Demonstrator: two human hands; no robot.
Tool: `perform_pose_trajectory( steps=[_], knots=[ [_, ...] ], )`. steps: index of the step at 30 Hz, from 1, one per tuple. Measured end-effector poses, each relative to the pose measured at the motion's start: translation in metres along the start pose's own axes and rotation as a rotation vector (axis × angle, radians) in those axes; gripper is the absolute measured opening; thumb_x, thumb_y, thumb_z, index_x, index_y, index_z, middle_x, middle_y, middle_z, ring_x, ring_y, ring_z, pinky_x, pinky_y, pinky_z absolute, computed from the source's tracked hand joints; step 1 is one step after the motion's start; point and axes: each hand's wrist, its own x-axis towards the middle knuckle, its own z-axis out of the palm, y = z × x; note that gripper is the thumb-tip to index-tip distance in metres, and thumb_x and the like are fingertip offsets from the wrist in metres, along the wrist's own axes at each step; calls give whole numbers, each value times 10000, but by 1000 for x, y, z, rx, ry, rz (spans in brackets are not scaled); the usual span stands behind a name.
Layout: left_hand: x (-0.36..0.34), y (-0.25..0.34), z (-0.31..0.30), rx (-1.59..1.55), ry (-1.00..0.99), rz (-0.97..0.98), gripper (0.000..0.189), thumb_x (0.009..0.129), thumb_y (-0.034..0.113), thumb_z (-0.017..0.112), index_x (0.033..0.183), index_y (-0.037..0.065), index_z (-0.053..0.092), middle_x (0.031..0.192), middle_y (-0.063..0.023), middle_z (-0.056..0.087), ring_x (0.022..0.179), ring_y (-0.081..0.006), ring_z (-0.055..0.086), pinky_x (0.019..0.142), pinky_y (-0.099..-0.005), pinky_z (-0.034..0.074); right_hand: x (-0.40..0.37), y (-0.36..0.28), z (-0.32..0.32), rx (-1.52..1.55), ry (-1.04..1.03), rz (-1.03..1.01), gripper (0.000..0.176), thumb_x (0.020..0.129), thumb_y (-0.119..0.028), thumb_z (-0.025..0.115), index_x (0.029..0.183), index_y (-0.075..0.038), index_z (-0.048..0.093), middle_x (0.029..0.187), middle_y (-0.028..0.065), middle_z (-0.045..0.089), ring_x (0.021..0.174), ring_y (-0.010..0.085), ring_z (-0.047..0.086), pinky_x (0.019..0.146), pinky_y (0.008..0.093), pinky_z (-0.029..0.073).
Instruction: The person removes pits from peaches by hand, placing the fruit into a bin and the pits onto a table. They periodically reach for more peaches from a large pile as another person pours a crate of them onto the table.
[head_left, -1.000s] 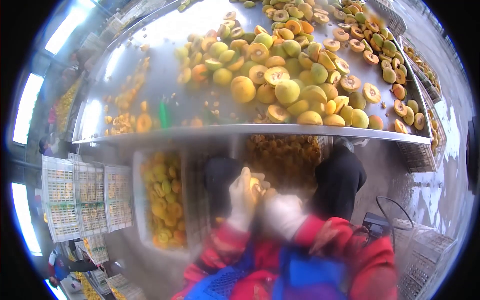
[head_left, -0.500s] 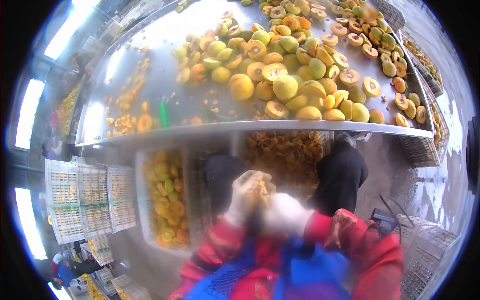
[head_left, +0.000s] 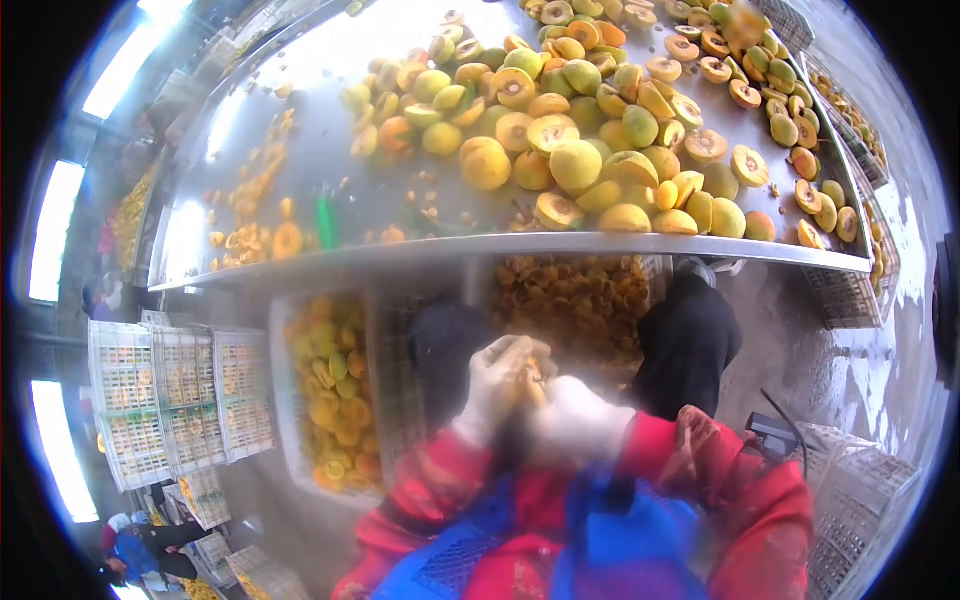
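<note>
My left hand [head_left: 492, 388], in a pale glove, is closed around a small yellow-orange piece of peach [head_left: 537, 378] in front of my body. My right hand [head_left: 580, 418], also gloved, is closed and pressed close to that fruit from the other side; a blur hides what its fingers hold. Above them, halved and whole peaches [head_left: 575, 165] lie heaped on a metal table [head_left: 330, 120]. Below the table edge, a crate of orange-brown fruit pieces [head_left: 570, 295] sits between my dark-clad legs, just beyond my hands.
A white crate of peaches [head_left: 335, 395] stands on the floor at left. Stacked crates [head_left: 180, 400] are farther left, with another person [head_left: 140, 550] at lower left. A green object [head_left: 326, 222] lies near the table's front edge. More crates [head_left: 855, 500] stand at right.
My right hand has shifted slightly up and turned closer against the fruit in my left hand. The left hand stays nearly in place. At lower left, the other person has moved a little.
</note>
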Motion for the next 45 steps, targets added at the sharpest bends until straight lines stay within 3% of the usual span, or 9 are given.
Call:
perform_pose_trajectory(
  steps=[2, 6, 12, 22, 26, 33, 40, 44, 45],
  knots=[
    [0, -6, -1, 6, 10, 48, 240, 907, 175, 555, 952, -50, 624, 831, -146, 659, 747, -211, 657, 697, -328, 543, 6, 3, 3, 72, -78, 5, 242, 756, -163, 545, 852, 36, 645, 767, 226, 660, 708, 370, 664, 666, 451, 525],
    [7, -13, 4, 53, 71, 65, 290, 936, 234, 549, 949, -44, 631, 831, -144, 667, 740, -203, 660, 664, -315, 544, 3, 18, 7, -478, 388, -231, 227, 710, -169, 569, 775, 39, 634, 668, 192, 641, 600, 322, 652, 561, 400, 513],
    [-3, -12, 10, 74, 58, 338, 298, 970, 239, 498, 1062, -31, 585, 923, -162, 648, 662, -185, 628, 599, -301, 527, -4, -6, -3, 621, -11, 7, 137, 743, -125, 545, 809, -11, 583, 586, 67, 557, 467, 157, 533, 419, 299, 435],
    [-9, -11, 0, 42, 9, 95, 308, 936, 223, 503, 1021, -50, 619, 850, -160, 663, 742, -181, 640, 691, -288, 528, 25, 46, 41, 34, 305, -246, 264, 723, -169, 547, 801, 70, 625, 704, 221, 643, 548, 285, 649, 528, 388, 518],
    [-10, -1, -5, 37, -164, -49, 358, 925, 271, 523, 1012, -62, 618, 836, -145, 654, 756, -186, 636, 701, -298, 522, 22, 45, 35, 35, 102, -300, 212, 740, -160, 556, 754, 45, 610, 652, 161, 629, 473, 242, 606, 460, 357, 490],
    [-9, 3, -3, 135, -250, -44, 356, 918, 296, 549, 992, -42, 633, 861, -138, 654, 767, -170, 627, 718, -294, 513, -34, -15, -6, 901, -240, 80, 160, 814, -171, 630, 717, -79, 541, 544, 16, 512, 392, 106, 474, 364, 241, 358],
    [-7, -9, 11, 149, -66, 185, 301, 955, 254, 515, 1046, -16, 613, 808, -119, 661, 652, -119, 603, 581, -243, 511, -28, -11, 12, 1348, -363, -23, 199, 864, -204, 602, 720, -105, 508, 525, -6, 466, 379, 92, 419, 362, 228, 313],
    [-11, -2, 7, -44, 102, 281, 359, 979, 321, 459, 1080, -1, 582, 900, -138, 658, 642, -113, 581, 554, -252, 516, -55, -37, 16, 871, 38, -236, 164, 844, -203, 606, 791, -58, 550, 506, 7, 469, 382, 102, 421, 382, 229, 327],
    [-13, 2, 7, 35, 163, 346, 394, 985, 356, 427, 1096, 8, 574, 943, -143, 650, 653, -120, 581, 555, -249, 515, -61, -40, -2, 904, -172, -61, 147, 835, -192, 600, 825, -51, 560, 514, 10, 481, 383, 101, 427, 387, 230, 336]
  ],
)
